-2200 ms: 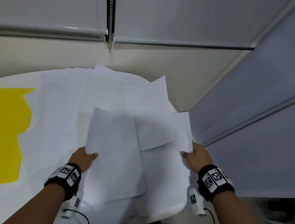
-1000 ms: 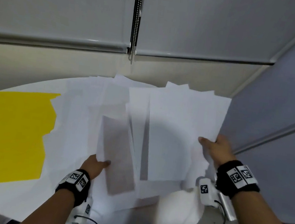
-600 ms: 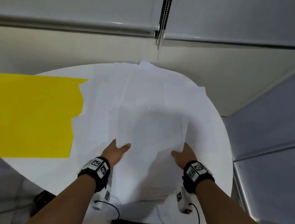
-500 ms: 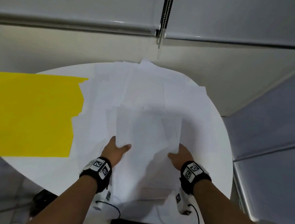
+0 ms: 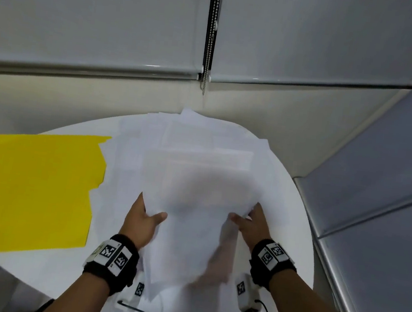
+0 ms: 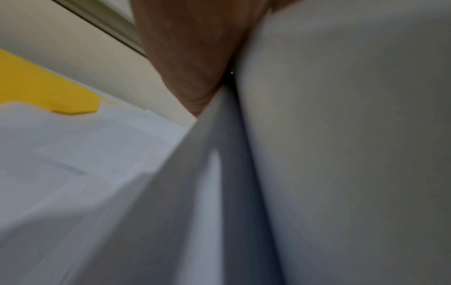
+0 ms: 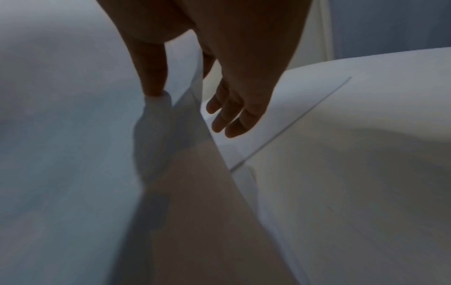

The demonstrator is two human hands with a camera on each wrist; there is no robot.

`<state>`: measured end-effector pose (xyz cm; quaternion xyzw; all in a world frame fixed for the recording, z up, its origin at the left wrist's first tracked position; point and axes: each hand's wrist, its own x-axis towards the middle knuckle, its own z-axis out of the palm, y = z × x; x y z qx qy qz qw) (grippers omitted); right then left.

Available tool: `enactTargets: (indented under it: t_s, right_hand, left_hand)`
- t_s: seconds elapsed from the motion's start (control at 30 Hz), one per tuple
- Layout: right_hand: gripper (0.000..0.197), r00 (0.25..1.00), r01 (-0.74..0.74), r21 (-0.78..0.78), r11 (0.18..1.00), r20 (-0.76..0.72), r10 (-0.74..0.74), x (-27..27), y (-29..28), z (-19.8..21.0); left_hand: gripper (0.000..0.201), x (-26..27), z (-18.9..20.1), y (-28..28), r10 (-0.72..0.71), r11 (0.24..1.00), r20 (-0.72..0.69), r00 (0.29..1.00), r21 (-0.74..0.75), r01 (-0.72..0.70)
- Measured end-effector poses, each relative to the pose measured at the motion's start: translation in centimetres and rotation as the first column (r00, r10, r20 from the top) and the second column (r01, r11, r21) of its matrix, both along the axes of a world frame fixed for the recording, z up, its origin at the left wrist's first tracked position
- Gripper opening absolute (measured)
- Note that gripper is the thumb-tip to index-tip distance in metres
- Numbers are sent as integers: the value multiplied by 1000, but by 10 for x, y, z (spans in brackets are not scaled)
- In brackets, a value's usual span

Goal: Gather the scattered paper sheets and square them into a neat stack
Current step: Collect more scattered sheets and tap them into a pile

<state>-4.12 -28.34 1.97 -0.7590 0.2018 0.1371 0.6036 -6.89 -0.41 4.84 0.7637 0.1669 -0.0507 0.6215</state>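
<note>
Two hands are used: the bundle of sheets [image 5: 193,206] is pinched by the left hand [image 5: 141,219] at 9 o'clock and the right hand [image 5: 253,225] at 3. Thin, limp and slippery, it is best held by opposite edges above the table [image 5: 294,231].

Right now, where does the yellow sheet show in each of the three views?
Head: yellow sheet on the left, on the table beside the white papers.
Left wrist: a yellow patch, upper left.
Right wrist: not in it.
Shared landmark: the white papers bordering the yellow.
</note>
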Motion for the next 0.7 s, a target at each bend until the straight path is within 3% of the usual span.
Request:
enactTargets:
  t_s: [0.1,0.27,0.37,0.5,0.7]
  right_hand:
    - [55,994,14,175,984,107,-33,7,1,35]
    - [61,947,10,295,955,305,-104,19,11,89]
    - [57,924,41,237,971,361,-127,18,18,101]
    - [46,938,13,106,994,344,-49,6,28,100]
    - [36,944,2,2,1000,329,-2,-7,41,95]
  left_hand:
    - [54,10,30,5,-2,998,111,994,-55,8]
    - [53,26,63,13,-33,997,222,974,-62,48]
    - [56,25,74,13,-5,993,218,976,-117,31]
    - [54,21,71,8,83,975,177,981,-216,-43]
    - [51,22,64,-8,143,970,111,983,-215,-117]
